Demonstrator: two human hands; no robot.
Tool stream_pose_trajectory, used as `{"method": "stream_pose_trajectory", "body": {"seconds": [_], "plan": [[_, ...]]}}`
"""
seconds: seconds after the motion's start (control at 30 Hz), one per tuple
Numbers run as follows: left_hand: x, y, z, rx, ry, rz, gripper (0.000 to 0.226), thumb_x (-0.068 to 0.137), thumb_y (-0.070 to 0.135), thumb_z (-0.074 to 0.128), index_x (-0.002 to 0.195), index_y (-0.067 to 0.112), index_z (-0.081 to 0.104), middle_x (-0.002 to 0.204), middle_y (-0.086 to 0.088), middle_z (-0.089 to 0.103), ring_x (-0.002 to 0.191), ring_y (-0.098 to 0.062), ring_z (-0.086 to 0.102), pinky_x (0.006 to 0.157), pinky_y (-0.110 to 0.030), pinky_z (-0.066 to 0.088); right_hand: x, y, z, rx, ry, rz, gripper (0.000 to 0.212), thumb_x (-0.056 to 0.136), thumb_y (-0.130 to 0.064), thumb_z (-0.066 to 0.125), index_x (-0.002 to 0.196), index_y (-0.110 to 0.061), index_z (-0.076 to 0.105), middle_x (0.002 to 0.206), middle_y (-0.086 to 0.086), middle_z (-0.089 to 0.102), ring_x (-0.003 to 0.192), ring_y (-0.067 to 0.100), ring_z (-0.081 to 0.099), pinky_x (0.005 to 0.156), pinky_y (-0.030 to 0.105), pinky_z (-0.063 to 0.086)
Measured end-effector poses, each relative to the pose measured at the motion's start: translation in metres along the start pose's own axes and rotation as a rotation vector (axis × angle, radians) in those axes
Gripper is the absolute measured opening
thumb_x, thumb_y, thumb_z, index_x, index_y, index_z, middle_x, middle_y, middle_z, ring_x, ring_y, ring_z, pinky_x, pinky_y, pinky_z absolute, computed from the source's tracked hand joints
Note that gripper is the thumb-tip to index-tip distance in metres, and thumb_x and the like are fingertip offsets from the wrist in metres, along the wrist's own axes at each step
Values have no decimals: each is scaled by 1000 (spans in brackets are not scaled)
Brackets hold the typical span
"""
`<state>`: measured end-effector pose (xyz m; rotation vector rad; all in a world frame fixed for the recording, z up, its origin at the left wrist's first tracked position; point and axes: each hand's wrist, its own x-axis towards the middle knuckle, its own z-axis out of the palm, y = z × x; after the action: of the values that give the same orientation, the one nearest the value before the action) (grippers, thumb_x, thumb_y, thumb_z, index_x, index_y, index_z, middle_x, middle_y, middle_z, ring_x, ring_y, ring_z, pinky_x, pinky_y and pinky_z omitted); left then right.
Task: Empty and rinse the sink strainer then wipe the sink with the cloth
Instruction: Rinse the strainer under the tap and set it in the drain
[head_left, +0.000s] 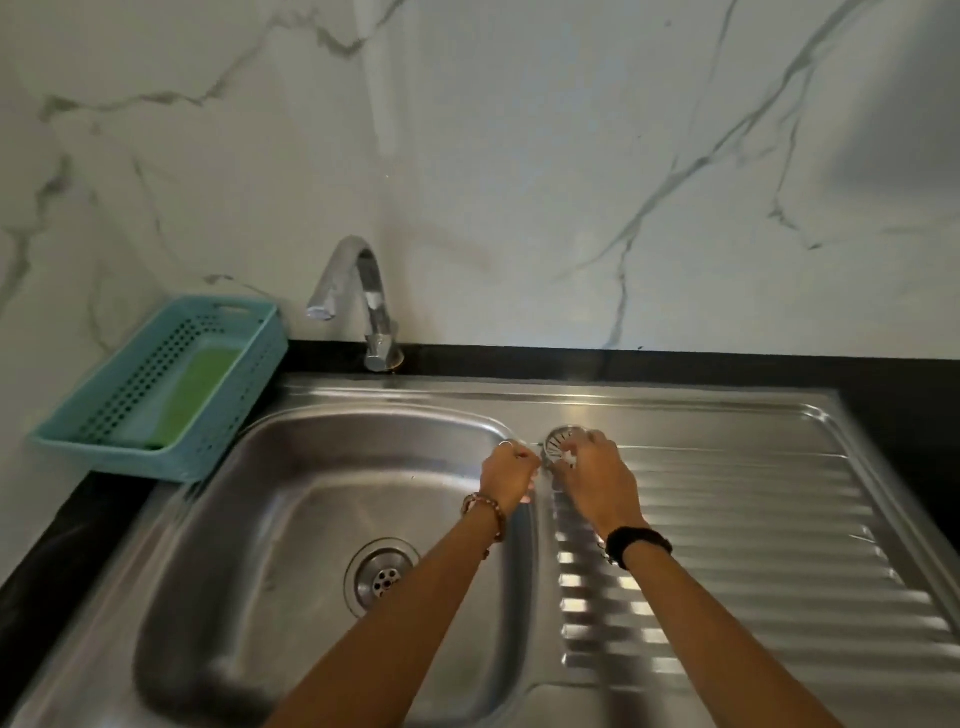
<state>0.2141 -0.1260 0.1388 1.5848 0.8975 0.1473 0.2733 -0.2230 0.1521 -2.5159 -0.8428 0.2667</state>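
Observation:
A small round metal sink strainer (560, 440) is held at the far corner between the steel sink basin (291, 519) and the ribbed draining board (753, 545). My right hand (592, 475) grips it from the near side, fingers curled round its rim. My left hand (509, 475) is closed just left of it, fingertips touching or nearly touching the strainer; I cannot tell if it grips. The open drain hole (383, 576) shows in the basin floor. A green cloth (200, 389) lies in a teal basket.
The teal plastic basket (130, 452) sits on the black counter left of the sink. A chrome tap (363, 296) stands behind the basin, with no water running. A marble wall rises behind.

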Motion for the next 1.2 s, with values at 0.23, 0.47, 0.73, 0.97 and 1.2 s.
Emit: {"method": "stream_pose_trajectory", "body": {"seconds": [0.23, 0.47, 0.73, 0.97, 1.2], "plan": [[17, -17, -4, -359, -141, -266, 11, 93, 19, 52, 87, 10, 53, 79, -7, 59, 74, -20, 60, 70, -30, 53, 4, 10, 18, -301, 1, -147, 31, 94, -22, 50, 123, -12, 51, 132, 6, 51, 107, 18, 60, 85, 25, 52], [14, -40, -83, -635, -100, -184, 9, 94, 12, 47, 102, 10, 50, 92, -14, 62, 75, -22, 62, 56, -26, 58, -3, -67, 47, -236, -52, -542, 30, 89, -19, 58, 119, -19, 59, 121, 4, 64, 99, 19, 66, 81, 27, 53], [34, -67, -221, -601, 0, -244, 22, 92, 3, 49, 114, 5, 48, 97, -18, 62, 76, -25, 65, 54, -24, 59, 87, -202, 90, 565, 61, -188, 36, 95, -21, 50, 129, -9, 49, 124, 11, 52, 105, 21, 60, 86, 24, 50], [45, -70, -236, -582, -211, -252, 7, 93, 11, 50, 97, 17, 51, 91, -10, 65, 63, -17, 72, 53, -23, 57, 119, -241, 114, 797, 193, 105, 24, 87, -10, 63, 99, 10, 63, 96, 25, 66, 84, 28, 62, 80, 42, 55], [47, -79, -227, -620, -295, -325, 11, 95, 6, 44, 95, 15, 51, 89, -14, 64, 73, -20, 68, 63, -26, 58, 106, -217, 96, 788, 17, 107, 23, 85, -11, 64, 103, 3, 65, 98, 15, 68, 92, 26, 64, 83, 32, 52]]}}
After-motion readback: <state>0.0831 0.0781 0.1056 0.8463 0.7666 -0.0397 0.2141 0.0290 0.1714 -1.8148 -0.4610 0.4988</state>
